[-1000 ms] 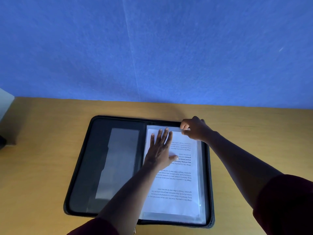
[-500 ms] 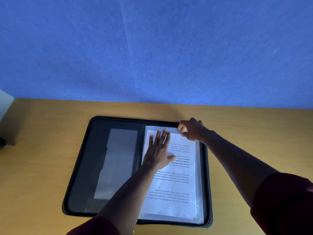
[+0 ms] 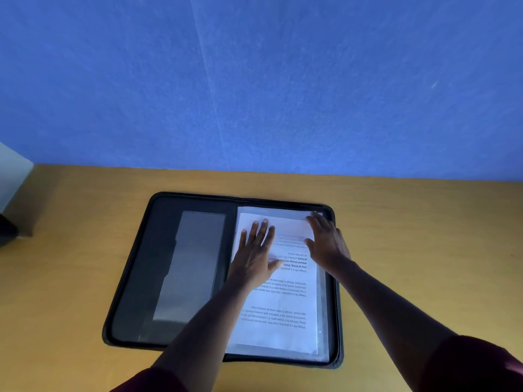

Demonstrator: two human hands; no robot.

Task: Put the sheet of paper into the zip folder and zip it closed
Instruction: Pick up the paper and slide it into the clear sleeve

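Note:
A black zip folder [image 3: 135,278] lies open flat on the wooden desk, with a clear pocket [image 3: 189,264] on its left half. On its right half lies the sheet of paper [image 3: 285,312], printed text upside down to me, inside a clear sleeve. My left hand [image 3: 254,256] rests flat on the sheet's upper left, fingers spread. My right hand [image 3: 325,241] lies flat and open on the sheet's upper right corner, fingers pointing to the far edge. Neither hand grips anything.
The wooden desk [image 3: 424,236] runs to a blue wall [image 3: 283,80] just behind the folder. A pale box-like object [image 3: 11,176] and a dark item [image 3: 5,230] stand at the far left edge.
My right hand has let go of the sheet's top right corner, where it was pinched, and now lies flat and open on it. My left hand stays pressed on the paper.

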